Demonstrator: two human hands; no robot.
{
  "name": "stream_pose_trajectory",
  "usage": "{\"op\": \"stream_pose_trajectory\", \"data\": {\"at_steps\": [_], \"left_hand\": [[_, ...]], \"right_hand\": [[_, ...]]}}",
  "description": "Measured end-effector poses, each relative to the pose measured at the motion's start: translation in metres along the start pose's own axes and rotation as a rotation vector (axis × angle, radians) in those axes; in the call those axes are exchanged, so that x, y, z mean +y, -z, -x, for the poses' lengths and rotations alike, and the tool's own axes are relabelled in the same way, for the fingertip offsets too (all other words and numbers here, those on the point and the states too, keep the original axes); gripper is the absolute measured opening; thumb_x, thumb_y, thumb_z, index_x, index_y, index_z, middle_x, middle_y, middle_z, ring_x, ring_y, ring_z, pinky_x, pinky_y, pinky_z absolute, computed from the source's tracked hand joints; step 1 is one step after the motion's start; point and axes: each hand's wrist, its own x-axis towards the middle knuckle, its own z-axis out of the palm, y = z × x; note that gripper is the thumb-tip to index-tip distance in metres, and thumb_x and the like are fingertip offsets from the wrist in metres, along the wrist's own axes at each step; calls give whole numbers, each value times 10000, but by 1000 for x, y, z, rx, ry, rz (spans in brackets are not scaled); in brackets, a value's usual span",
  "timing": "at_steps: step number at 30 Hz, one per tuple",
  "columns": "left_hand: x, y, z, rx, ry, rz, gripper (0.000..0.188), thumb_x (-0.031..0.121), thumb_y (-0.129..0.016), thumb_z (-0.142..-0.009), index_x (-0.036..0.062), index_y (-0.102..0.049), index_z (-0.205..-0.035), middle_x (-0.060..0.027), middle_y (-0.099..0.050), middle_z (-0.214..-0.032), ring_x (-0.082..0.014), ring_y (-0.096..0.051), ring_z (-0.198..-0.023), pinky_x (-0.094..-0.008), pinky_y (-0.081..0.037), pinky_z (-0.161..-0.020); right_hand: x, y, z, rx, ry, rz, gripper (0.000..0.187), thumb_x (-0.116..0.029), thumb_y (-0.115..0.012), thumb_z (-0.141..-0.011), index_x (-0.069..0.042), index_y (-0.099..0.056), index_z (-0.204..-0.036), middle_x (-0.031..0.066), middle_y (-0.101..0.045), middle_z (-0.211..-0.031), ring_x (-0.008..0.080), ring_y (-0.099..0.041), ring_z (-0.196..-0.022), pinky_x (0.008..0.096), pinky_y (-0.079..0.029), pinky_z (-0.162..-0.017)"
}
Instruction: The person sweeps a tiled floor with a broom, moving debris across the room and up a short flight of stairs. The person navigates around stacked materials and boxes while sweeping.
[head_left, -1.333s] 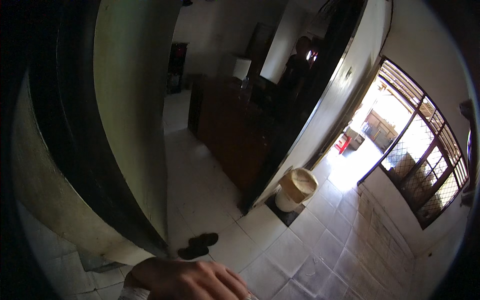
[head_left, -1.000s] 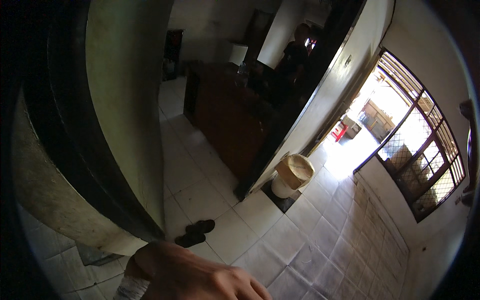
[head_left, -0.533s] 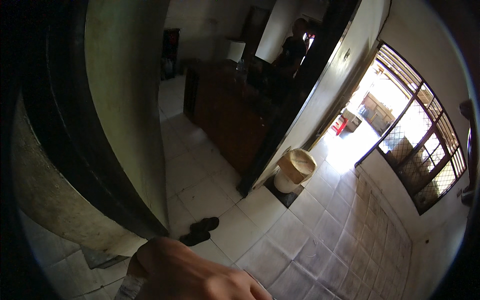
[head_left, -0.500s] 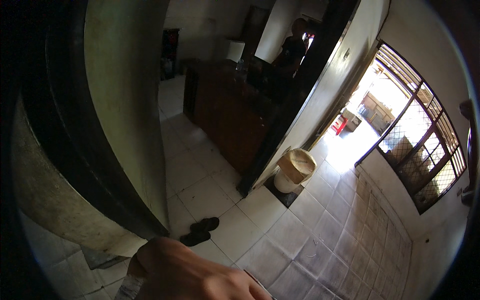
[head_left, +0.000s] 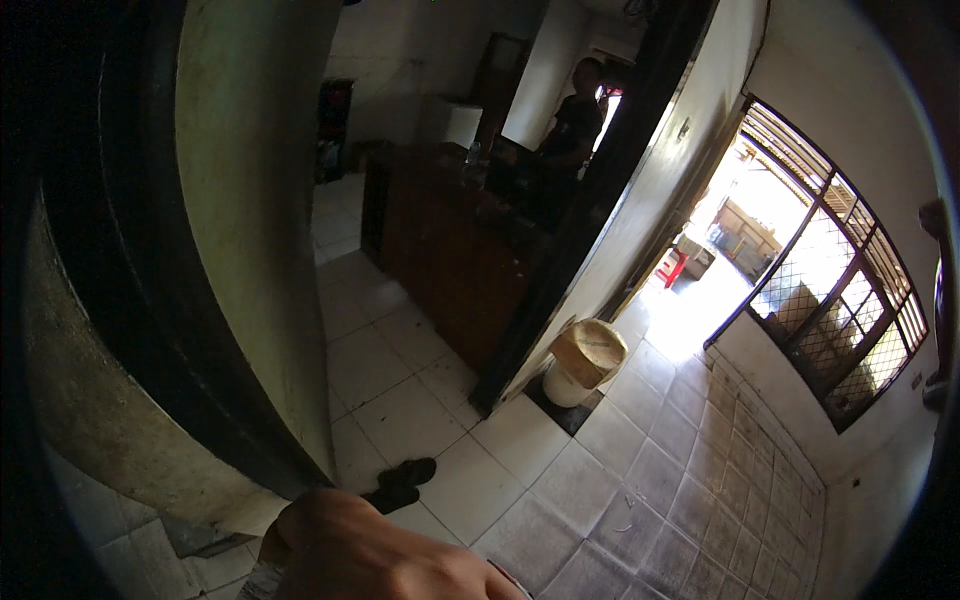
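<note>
My left hand [head_left: 385, 553] comes in at the lower edge with its back toward me. Its fingers bend down out of sight past the frame, and the hand looks closed. A thin pale edge shows beside the fingers, too little of it to name. At the wrist a bit of greyish cuff [head_left: 262, 580] is visible. Just beyond the hand, a pair of dark sandals [head_left: 405, 478] lies on the tiled floor, apart from it. My right hand is out of view.
A dark-framed doorway leads to a room with a brown counter [head_left: 440, 265] and a standing person [head_left: 575, 125]. Right of the door frame stands a whitish bin [head_left: 568, 385] with a tan top. Farther off are a red stool [head_left: 671, 268] and a meshed window [head_left: 850, 290]. A wall [head_left: 250, 230] rises at left.
The view has shifted slightly, so the far room and sandals sit a little lower and left. My left hand also appears a bit lower, in much the same closed pose.
</note>
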Motion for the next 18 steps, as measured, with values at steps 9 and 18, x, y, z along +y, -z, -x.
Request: {"op": "stream_pose_trajectory", "data": {"at_steps": [9,18], "left_hand": [[17,1,6,7,-3,-50,356,441,-568,-798,224,-567,-1079,8,-343,-440,-73,-261,-344,-238,-160,-346],[3,44,87,476,446,-58,184,210,-543,-850,36,-486,-830,-158,-587,-715,-220,-595,-676,-311,-469,-645]], "right_hand": [[2,-14,6,27,-54,21,457,-351,-482,-817,-96,-472,-1196,155,-573,-1047,200,-550,-982,309,-406,-852],[63,-55,21,178,-313,92,507,-411,-468,-817,-116,-455,-1228,167,-574,-1066,206,-558,-996,308,-405,-861]]}}
